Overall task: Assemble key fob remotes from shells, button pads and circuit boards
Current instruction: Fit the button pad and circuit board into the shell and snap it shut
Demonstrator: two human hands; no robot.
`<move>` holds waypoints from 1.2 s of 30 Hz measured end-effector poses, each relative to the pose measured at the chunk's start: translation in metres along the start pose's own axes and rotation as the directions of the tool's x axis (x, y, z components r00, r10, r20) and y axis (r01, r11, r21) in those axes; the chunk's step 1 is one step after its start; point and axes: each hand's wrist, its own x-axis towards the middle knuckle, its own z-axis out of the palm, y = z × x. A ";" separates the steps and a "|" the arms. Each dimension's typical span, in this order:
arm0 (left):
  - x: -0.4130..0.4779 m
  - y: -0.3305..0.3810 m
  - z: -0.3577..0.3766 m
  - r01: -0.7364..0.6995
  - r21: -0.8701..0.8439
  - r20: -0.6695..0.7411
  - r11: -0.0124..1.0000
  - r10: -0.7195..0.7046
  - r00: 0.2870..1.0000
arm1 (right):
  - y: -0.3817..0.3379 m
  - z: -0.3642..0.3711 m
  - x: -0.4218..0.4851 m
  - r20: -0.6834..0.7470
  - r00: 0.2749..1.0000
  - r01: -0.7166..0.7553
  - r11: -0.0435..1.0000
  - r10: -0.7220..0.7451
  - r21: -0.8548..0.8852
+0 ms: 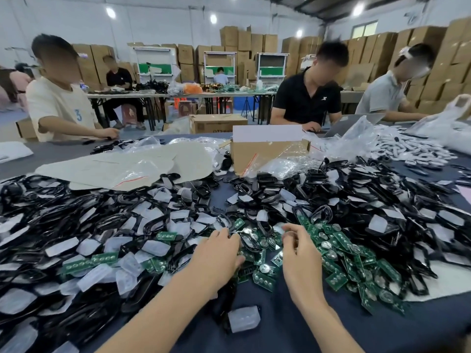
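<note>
Both hands are down in the heap now. The left hand (pixel 219 250) lies on the green rectangular circuit boards with silver coin cells (pixel 339 253), its fingers (pixel 225 234) spread and fairly straight, grasping nothing we can see. The right hand (pixel 302 253) hovers just beside it, fingers (pixel 290 229) curled over the boards; we cannot tell whether they pinch a part. Around them sit mounds of glossy black plastic shells (pixel 382 200) and translucent white rubber button pads (pixel 155 247), all loose. Near us on the dark blue surface (pixel 275 327) lies one black shell with a pad on it (pixel 243 319), perhaps a started unit. We spot no finished remote, so we judge nearly everything remains: picking, stacking and closing.
</note>
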 end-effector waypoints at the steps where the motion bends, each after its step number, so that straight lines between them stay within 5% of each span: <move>1: 0.000 -0.001 0.001 -0.032 -0.007 -0.025 0.999 0.031 0.999 | -0.001 0.002 0.002 -0.005 1.000 0.022 1.000 -0.022 -0.020; 4: -0.002 -0.007 0.002 -0.108 -0.091 -0.092 0.990 0.100 0.991 | -0.004 0.008 0.010 0.003 0.996 0.087 0.992 -0.087 -0.093; 8: -0.008 -0.018 -0.002 -0.031 -0.466 -0.073 0.884 -0.004 0.997 | -0.001 0.015 0.026 -0.030 0.985 0.149 0.936 -0.168 -0.318; 15: -0.014 -0.033 -0.009 -0.005 -0.875 -0.167 0.484 -0.291 0.942 | -0.004 0.028 0.051 0.074 0.996 0.085 0.790 -0.051 -0.608; 18: -0.016 -0.046 -0.003 -0.021 -0.936 -0.158 0.352 -0.363 0.918 | 0.000 0.031 0.054 0.095 0.995 0.095 0.739 -0.042 -0.666; 25: -0.016 -0.065 0.005 -0.131 -0.976 -0.020 -0.176 -0.521 0.853 | 0.006 0.029 0.058 0.088 0.993 0.115 0.728 -0.076 -0.675; 32: -0.016 -0.064 0.007 -0.185 -0.967 -0.052 -0.178 -0.569 0.821 | 0.003 0.027 0.058 0.093 0.971 0.229 0.756 -0.218 -0.613; 36: -0.016 -0.065 0.006 -0.204 -0.956 -0.049 -0.213 -0.568 0.822 | -0.010 0.027 0.055 -0.014 0.988 0.151 0.978 -0.154 -0.142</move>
